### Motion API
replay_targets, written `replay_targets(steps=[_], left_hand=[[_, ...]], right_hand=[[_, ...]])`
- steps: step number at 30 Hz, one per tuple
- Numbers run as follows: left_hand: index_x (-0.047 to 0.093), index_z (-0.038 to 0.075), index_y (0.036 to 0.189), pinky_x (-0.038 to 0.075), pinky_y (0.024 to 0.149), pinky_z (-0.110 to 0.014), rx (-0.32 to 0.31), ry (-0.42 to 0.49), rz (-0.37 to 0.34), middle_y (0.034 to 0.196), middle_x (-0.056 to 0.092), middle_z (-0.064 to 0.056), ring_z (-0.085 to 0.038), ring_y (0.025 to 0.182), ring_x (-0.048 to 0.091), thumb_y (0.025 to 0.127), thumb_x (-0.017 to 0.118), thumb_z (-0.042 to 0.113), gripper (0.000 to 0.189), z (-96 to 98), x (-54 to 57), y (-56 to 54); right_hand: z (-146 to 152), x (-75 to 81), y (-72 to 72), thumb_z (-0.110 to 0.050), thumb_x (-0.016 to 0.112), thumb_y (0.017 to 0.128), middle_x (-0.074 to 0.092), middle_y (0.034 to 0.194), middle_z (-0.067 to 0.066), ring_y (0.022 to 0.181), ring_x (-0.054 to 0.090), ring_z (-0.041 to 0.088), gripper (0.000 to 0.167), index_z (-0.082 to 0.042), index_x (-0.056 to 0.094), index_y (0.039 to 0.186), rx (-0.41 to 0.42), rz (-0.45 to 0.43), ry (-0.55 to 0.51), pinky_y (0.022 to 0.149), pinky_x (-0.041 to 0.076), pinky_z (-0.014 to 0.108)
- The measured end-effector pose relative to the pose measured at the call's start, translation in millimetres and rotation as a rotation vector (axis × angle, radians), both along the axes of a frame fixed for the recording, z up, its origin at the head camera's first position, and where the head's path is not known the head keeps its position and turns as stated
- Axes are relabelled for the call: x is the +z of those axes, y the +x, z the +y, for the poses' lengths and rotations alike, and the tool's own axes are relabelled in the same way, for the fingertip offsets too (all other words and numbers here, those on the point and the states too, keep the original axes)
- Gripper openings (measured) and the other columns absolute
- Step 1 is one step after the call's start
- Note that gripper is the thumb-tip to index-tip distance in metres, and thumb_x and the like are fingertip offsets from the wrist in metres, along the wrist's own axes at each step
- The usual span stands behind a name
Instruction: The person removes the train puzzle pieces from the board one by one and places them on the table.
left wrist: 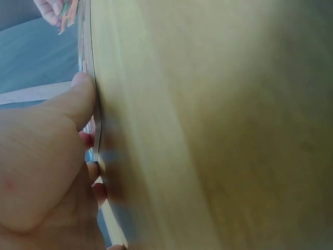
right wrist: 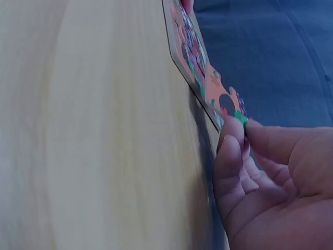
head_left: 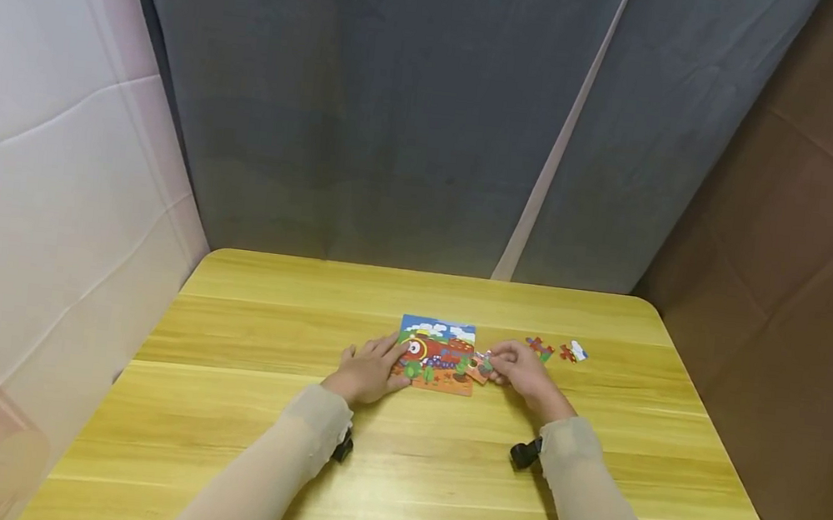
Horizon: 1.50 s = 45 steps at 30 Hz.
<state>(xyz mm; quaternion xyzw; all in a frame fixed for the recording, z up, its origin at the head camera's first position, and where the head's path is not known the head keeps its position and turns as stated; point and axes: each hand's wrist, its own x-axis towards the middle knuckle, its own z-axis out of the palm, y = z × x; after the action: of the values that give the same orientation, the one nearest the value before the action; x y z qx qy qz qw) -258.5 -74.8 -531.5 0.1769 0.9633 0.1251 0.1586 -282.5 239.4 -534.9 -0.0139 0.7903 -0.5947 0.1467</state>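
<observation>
A colourful jigsaw puzzle (head_left: 445, 355) with a red cartoon figure, white clouds and orange ground lies flat on the table. My left hand (head_left: 368, 368) rests on its left side, fingers spread over the edge; in the left wrist view the thumb (left wrist: 83, 96) lies along the board's rim. Between thumb and fingertips my right hand (head_left: 522, 371) pinches an orange and green puzzle piece (right wrist: 223, 96). That piece is tilted, and its edge overlaps the puzzle's lower right side in the head view.
Right of the right hand lie a red and green loose piece (head_left: 540, 349) and a red, white and blue one (head_left: 575, 351). The wooden table (head_left: 425, 478) meets a grey curtain at the back, with a white cloth on the left and a brown one on the right.
</observation>
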Motion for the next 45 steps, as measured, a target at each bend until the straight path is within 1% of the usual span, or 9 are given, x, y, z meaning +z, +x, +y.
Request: replay_targets(steps=[6, 13, 18, 23, 26, 29, 33, 36, 45], left_hand=[[0.018, 0.024, 0.164, 0.016, 0.116, -0.07, -0.009, 0.008, 0.011, 0.171, 0.006, -0.004, -0.034, 0.153, 0.017, 0.103, 0.044, 0.059, 0.075, 0.9, 7.1, 4.2], [0.018, 0.025, 0.164, 0.019, 0.115, -0.068, -0.025, -0.022, 0.026, 0.171, 0.006, -0.003, -0.033, 0.153, 0.019, 0.103, 0.042, 0.06, 0.074, 1.3, 11.0, 6.1], [0.018, 0.025, 0.164, 0.018, 0.115, -0.069, -0.017, -0.012, 0.02, 0.171, 0.006, -0.003, -0.033, 0.153, 0.018, 0.103, 0.043, 0.06, 0.075, 1.7, 11.1, 5.8], [0.017, 0.025, 0.164, 0.017, 0.115, -0.069, -0.013, -0.01, 0.012, 0.171, 0.005, -0.003, -0.032, 0.153, 0.017, 0.102, 0.042, 0.062, 0.076, 3.5, 6.6, 4.2], [0.015, 0.026, 0.164, 0.016, 0.116, -0.069, -0.011, -0.018, 0.011, 0.171, 0.003, -0.001, -0.031, 0.154, 0.016, 0.102, 0.041, 0.063, 0.077, 3.7, 3.2, 2.7], [0.014, 0.026, 0.164, 0.015, 0.116, -0.069, -0.011, -0.016, 0.009, 0.171, 0.003, -0.001, -0.031, 0.154, 0.016, 0.102, 0.041, 0.064, 0.078, 3.3, 4.3, 2.4], [0.015, 0.025, 0.164, 0.015, 0.115, -0.07, -0.009, 0.0, 0.016, 0.171, 0.004, -0.003, -0.033, 0.154, 0.016, 0.102, 0.041, 0.062, 0.077, 3.4, 4.1, 2.0], [0.015, 0.026, 0.164, 0.013, 0.116, -0.071, -0.007, 0.002, 0.016, 0.171, 0.003, -0.003, -0.033, 0.154, 0.015, 0.103, 0.041, 0.062, 0.076, 3.6, 1.7, 0.7], [0.013, 0.024, 0.165, 0.011, 0.116, -0.07, -0.013, -0.025, 0.006, 0.171, 0.0, -0.003, -0.032, 0.155, 0.013, 0.104, 0.038, 0.061, 0.075, 4.1, 3.1, -0.3]], right_hand=[[16.5, -1.2, -2.7, -0.008, 0.056, 0.105, 0.066, 0.094, 0.011, 0.074, 0.065, 0.013, 0.028, 0.007, 0.052, 0.127, -0.106, 0.01, -0.016, 0.069, 0.057, 0.024], [29.6, 0.7, -1.9, -0.009, 0.051, 0.107, 0.061, 0.11, 0.014, 0.077, 0.064, 0.01, 0.029, 0.006, 0.05, 0.132, -0.267, -0.054, -0.054, 0.07, 0.056, 0.021], [34.6, 4.4, 0.3, -0.008, 0.049, 0.107, 0.057, 0.12, 0.022, 0.077, 0.064, 0.01, 0.029, 0.007, 0.05, 0.131, -0.323, -0.052, 0.026, 0.069, 0.055, 0.021], [41.0, 7.3, 3.8, -0.001, 0.052, 0.102, 0.058, 0.115, 0.025, 0.069, 0.061, 0.01, 0.024, 0.012, 0.052, 0.123, -0.373, -0.044, 0.079, 0.064, 0.055, 0.02], [46.6, 8.3, 6.9, 0.0, 0.053, 0.101, 0.06, 0.106, 0.021, 0.069, 0.06, 0.011, 0.019, 0.011, 0.054, 0.117, -0.388, -0.044, 0.135, 0.062, 0.054, 0.02], [53.2, 9.7, 9.5, -0.003, 0.053, 0.103, 0.061, 0.104, 0.018, 0.076, 0.062, 0.015, 0.015, 0.007, 0.056, 0.113, -0.374, -0.05, 0.221, 0.066, 0.054, 0.023], [63.0, 13.7, 12.0, -0.006, 0.051, 0.104, 0.059, 0.112, 0.022, 0.09, 0.062, 0.025, 0.016, 0.005, 0.056, 0.115, -0.328, -0.043, 0.324, 0.072, 0.054, 0.032], [70.3, 15.8, 12.5, -0.007, 0.051, 0.104, 0.058, 0.117, 0.024, 0.098, 0.061, 0.031, 0.018, 0.005, 0.058, 0.116, -0.325, -0.043, 0.386, 0.075, 0.052, 0.035], [92.4, 15.3, 15.7, -0.004, 0.045, 0.103, 0.061, 0.122, 0.028, 0.099, 0.058, 0.036, 0.025, 0.006, 0.06, 0.12, -0.366, -0.002, 0.527, 0.07, 0.049, 0.038]])
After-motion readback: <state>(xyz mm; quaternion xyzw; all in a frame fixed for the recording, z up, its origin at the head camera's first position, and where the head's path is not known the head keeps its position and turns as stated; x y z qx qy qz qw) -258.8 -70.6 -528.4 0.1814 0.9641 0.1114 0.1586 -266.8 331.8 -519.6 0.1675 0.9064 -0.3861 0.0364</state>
